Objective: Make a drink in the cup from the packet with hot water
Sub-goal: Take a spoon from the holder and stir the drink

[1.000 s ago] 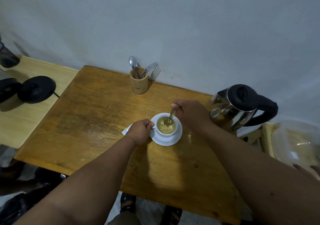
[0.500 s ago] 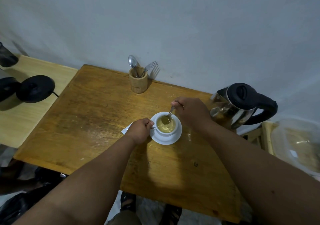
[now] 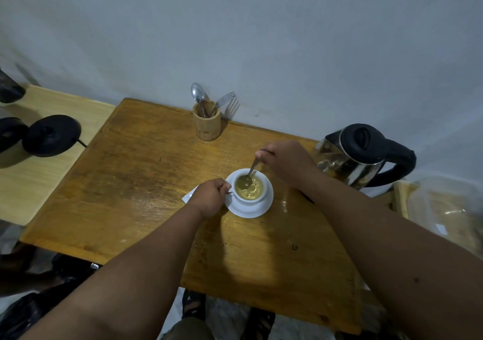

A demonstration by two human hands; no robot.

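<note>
- The right hand (image 3: 283, 162) has its grip pinched closed on the top of a metal spoon (image 3: 248, 176), whose handle slants down and to the left from the fingertips.
- The spoon's bowl sits in the yellowish, foamy drink (image 3: 248, 188) that fills the white cup (image 3: 250, 190), just below and to the left of that hand.
- The left hand (image 3: 209, 198) is curled tight at the cup's left side, its grip closed at the small handle; the handle itself is mostly hidden by the fingers.
- The cup stands upright on a white saucer (image 3: 254, 209), which lies flat near the middle of the wooden surface (image 3: 136, 182).
- A white packet (image 3: 190, 195) lies on the surface, mostly hidden under the left hand, with one corner showing to the left of the saucer.
- A steel kettle (image 3: 358, 156) with a black lid and handle stands at the right edge of the surface, just beyond the right wrist.
- A wooden holder (image 3: 207, 124) with a spare spoon and a fork stands at the far edge by the wall, well apart from the cup.
</note>
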